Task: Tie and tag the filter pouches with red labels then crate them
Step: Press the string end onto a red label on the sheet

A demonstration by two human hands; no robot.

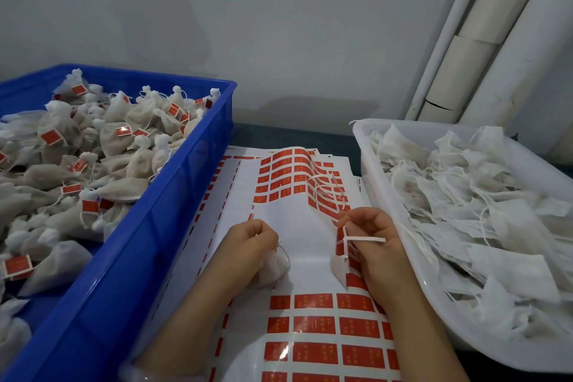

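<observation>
Pouch (275,268) within left fingers (265,237)

what can't be made out

blue crate (173,189) cut off at left & btm edges; white tray (387,195) cut off at right. pouch (274,267) partly hidden by left hand (251,245). string (367,239) end lost in right hand (372,236) pinch. print on label sheet (313,329) too small to read.
</observation>
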